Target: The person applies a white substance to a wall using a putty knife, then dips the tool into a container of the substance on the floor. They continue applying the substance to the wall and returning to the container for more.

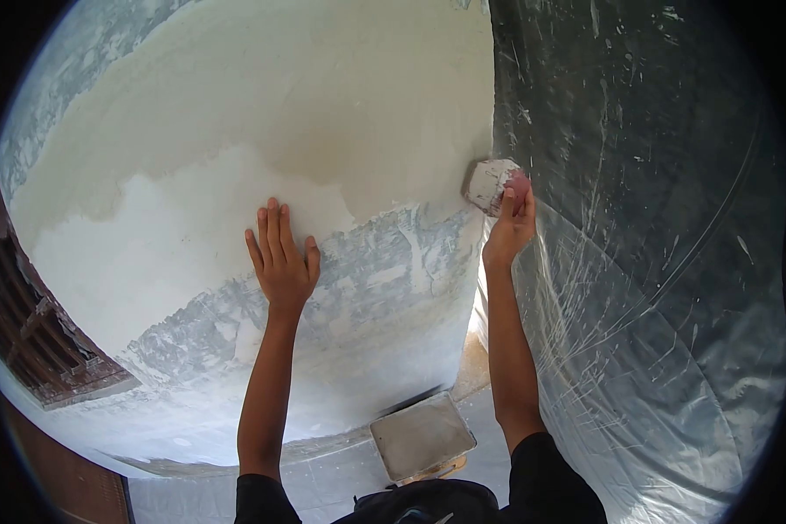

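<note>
My left hand (286,262) lies flat on the plastered wall (175,236), its fingers stretched upward, near the border between the smooth pale coat and the rougher blue-grey patch. At the wall's right-hand edge, my right hand (513,225) grips a plaster-smeared block (492,185) with a reddish side, thumb towards me. The block is up against the edge, where the wall meets dark plastic sheeting (620,175). A damp, darker area (314,144) shows on the coat above my left hand.
A rectangular grey tray (424,437) stands below, between my forearms. White-streaked plastic hangs along the right side and folds towards the floor. At the left, a brown slatted wooden frame (44,327) is set in the wall. Pale sheeting (192,498) covers the floor.
</note>
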`<state>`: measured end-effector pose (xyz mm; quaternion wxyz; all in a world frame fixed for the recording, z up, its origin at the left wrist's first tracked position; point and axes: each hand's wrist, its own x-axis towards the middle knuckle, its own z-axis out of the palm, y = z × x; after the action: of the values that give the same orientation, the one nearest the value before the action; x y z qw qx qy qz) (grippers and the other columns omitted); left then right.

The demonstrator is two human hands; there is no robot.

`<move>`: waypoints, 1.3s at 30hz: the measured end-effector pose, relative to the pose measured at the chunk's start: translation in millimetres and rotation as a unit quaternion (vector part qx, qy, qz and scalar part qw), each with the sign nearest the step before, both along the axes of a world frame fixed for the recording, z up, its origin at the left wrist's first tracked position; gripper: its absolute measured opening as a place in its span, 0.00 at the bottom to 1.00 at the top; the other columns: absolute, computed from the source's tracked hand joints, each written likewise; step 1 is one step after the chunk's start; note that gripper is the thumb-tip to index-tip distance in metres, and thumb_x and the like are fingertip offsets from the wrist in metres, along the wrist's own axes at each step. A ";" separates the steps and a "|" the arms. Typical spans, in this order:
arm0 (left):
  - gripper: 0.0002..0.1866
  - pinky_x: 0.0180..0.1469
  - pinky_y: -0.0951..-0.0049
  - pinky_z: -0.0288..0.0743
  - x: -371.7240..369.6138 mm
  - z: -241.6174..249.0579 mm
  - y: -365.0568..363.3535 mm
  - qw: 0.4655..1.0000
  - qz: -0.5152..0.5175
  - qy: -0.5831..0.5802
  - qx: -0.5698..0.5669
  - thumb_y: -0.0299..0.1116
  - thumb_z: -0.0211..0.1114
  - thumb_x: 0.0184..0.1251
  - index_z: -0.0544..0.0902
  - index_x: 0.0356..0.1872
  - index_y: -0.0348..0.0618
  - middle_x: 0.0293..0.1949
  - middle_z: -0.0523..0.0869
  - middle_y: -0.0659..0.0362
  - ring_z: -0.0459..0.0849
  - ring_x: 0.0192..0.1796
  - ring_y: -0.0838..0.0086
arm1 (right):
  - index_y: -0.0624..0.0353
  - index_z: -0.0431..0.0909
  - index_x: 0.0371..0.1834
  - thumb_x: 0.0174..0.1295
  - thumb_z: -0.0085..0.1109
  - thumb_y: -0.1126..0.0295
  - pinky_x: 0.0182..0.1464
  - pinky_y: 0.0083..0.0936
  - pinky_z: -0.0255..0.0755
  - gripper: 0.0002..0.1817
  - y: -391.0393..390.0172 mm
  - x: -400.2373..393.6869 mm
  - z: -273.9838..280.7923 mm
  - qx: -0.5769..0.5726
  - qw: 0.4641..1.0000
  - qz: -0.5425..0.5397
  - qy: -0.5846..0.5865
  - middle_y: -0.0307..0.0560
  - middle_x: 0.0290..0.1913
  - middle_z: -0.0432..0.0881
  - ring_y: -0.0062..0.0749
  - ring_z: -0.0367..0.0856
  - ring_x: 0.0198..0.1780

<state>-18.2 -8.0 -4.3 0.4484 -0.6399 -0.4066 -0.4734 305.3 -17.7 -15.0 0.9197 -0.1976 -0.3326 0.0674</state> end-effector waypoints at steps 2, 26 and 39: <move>0.29 0.77 0.53 0.48 0.4 -1.5 -0.3 1.000 0.001 -0.001 0.000 0.38 0.53 0.69 0.69 0.68 0.34 0.72 0.69 0.50 0.64 0.76 0.60 | 0.70 0.68 0.66 0.70 0.59 0.72 0.63 0.23 0.69 0.24 4.5 -11.5 -10.1 -0.125 0.981 -0.083 -0.124 0.48 0.60 0.78 0.26 0.76 0.60; 0.29 0.76 0.48 0.47 4.0 -19.2 3.0 1.000 0.010 -0.019 -0.005 0.40 0.50 0.74 0.64 0.71 0.35 0.73 0.65 0.49 0.60 0.77 0.55 | 0.60 0.76 0.63 0.67 0.63 0.63 0.58 0.25 0.66 0.23 30.1 14.8 14.2 -0.074 0.993 -0.026 -0.088 0.46 0.51 0.75 0.26 0.73 0.50; 0.30 0.76 0.48 0.46 4.3 -22.8 5.1 1.000 0.015 -0.024 -0.003 0.41 0.49 0.74 0.63 0.72 0.35 0.73 0.65 0.49 0.59 0.77 0.55 | 0.60 0.76 0.62 0.67 0.63 0.65 0.59 0.25 0.65 0.22 14.1 2.8 9.6 -0.160 0.961 -0.109 -0.200 0.45 0.48 0.75 0.27 0.72 0.50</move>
<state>-13.8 -2.9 -27.1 0.4436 -0.6237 -0.4280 -0.4806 308.1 -3.5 -5.3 0.7928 -0.3863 -0.4709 -0.0216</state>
